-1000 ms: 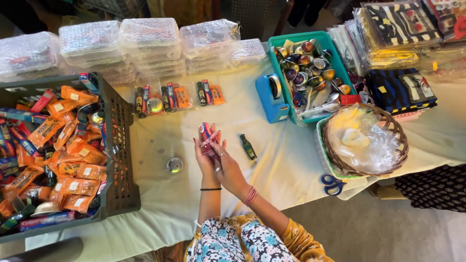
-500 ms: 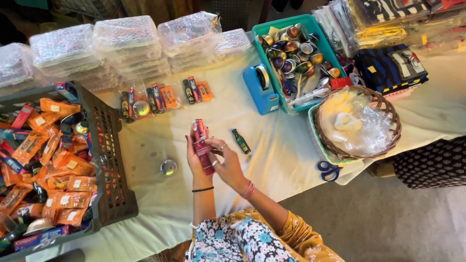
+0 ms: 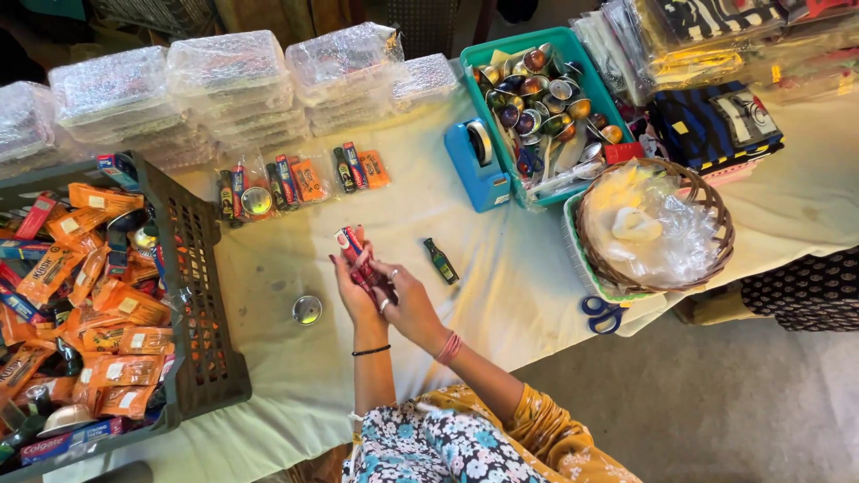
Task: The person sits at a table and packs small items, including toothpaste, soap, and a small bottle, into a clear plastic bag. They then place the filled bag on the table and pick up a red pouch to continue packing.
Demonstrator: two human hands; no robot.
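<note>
both hands are up over the cloth-covered table (image 3: 501, 295), working on a small red and blue toothpaste box (image 3: 354, 254). left hand (image 3: 352, 291) has its fingers wrapped round the box from below, right hand (image 3: 407, 300) pinches at its lower end, fingers closed on it. a little dark green bottle (image 3: 440, 260) lies just right of the hands, a round silver tin (image 3: 307, 309) sits to the left, near the dark crate (image 3: 199, 295) stuffed with orange packets (image 3: 121, 304).

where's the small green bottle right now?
Head view: the small green bottle lies on the white tablecloth, just right of the hands, below the blue tape dispenser.
</note>
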